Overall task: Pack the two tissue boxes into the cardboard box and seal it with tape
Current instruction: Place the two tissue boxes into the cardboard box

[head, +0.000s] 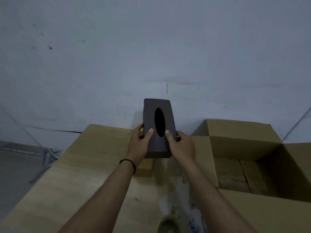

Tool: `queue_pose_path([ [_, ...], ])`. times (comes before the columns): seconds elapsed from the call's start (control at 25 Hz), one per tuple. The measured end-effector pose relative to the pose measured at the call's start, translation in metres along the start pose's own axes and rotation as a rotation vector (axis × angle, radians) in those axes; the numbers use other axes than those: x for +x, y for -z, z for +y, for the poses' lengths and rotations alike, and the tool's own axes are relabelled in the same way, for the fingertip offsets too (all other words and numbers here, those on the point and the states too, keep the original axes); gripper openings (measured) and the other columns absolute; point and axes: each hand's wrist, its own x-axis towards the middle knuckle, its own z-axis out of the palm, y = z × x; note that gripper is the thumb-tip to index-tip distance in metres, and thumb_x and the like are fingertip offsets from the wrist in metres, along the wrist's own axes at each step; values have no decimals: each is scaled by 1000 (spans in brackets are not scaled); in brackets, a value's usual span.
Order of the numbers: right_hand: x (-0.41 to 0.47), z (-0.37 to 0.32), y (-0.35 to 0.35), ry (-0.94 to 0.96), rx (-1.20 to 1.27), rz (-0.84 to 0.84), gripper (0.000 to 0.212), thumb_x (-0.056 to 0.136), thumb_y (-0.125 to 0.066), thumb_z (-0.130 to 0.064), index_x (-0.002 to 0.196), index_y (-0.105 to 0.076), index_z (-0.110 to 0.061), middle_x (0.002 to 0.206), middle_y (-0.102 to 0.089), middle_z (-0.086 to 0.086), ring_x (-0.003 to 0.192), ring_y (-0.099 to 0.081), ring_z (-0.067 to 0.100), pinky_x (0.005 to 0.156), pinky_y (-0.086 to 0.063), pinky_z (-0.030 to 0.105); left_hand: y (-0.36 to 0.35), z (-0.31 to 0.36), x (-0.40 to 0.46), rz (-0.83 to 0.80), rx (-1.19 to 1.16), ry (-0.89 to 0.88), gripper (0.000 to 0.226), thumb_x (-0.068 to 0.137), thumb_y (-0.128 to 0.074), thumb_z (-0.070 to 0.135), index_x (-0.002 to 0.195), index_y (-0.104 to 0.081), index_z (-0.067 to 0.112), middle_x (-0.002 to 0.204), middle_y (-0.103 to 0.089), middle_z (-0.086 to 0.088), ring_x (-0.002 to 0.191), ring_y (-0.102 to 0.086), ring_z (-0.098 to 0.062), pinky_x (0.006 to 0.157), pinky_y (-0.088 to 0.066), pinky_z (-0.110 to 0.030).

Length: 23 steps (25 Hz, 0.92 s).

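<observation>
A dark grey tissue box (151, 115) with a black oval slot is held up above the table, its long side pointing away from me. My left hand (140, 143) grips its near left side and my right hand (180, 146) grips its near right side, thumbs on top. A second, tan tissue box (145, 168) lies on the table just under my left wrist, mostly hidden. The open cardboard box (244, 143) stands to the right with its flaps spread. A roll of tape (168, 223) lies near the bottom edge.
The wooden table (75, 174) ends at a pale wall behind. Brown blocks (235, 175) lie at the bottom of the cardboard box. Its near flap (269, 214) covers the table's right front. Floor and a metal frame (45, 158) show at left.
</observation>
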Motion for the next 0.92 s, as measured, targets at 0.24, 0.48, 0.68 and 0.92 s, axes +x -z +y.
queue_pose_path([
  [0.24, -43, -13, 33, -248, 434, -93, 37, 94, -57, -50, 119, -61, -23, 107, -67, -2, 94, -66, 16, 74, -54, 31, -5, 17, -54, -110, 1, -84, 72, 77, -65, 67, 139, -50, 35, 126, -64, 3, 110, -65, -16, 89, -58, -42],
  [0.48, -79, 9, 98, -224, 447, -39, 39, 95, -56, -48, 122, -59, -20, 107, -68, -2, 91, -67, 11, 67, -54, 21, -62, 14, -101, -183, -47, -21, 66, 85, -62, 58, 143, -46, 29, 130, -63, -1, 109, -65, -17, 92, -56, -44],
  [0.68, -86, 38, 165, -225, 440, 35, 43, 97, -51, -52, 127, -57, -22, 115, -67, 3, 97, -67, 16, 70, -55, 26, -136, 29, -122, -407, -89, 68, 63, 90, -64, 44, 147, -39, 30, 133, -60, 1, 110, -64, -15, 86, -57, -31],
  [0.92, -51, 96, 262, -227, 344, 69, 43, 98, -42, -56, 125, -59, -26, 114, -68, 4, 97, -67, 17, 73, -56, 29, -252, 26, -127, -457, -50, 64, 60, 89, -62, 52, 143, -44, 35, 128, -64, 5, 106, -67, -14, 88, -58, -34],
])
